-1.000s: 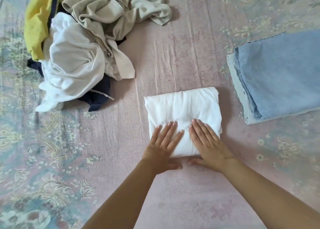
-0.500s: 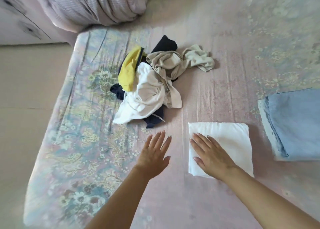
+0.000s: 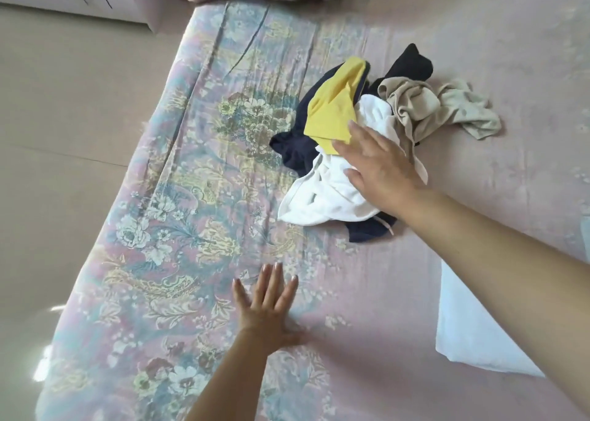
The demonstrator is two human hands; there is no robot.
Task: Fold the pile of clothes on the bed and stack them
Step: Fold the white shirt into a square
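1. Left hand: fingers spread and straight, resting flat on the pink floral bed sheet, holding nothing.
2. Crumpled pile of yellow, navy, white and beige clothes: unfolded, mid-bed; most of the task remains.
3. Right hand: fingers extended, loosely apart, over the pile's white garment; contact uncertain.
4. Folded white cloth rectangle: one item apparently done, partly hidden by the right forearm.

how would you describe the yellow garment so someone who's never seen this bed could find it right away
On the floral bedsheet lies a crumpled pile of clothes, just past the outstretched right hand. The yellow garment sits on the pile's upper left side, draped over dark navy fabric. It is the only bright colour there; its neighbours are white, beige and navy.
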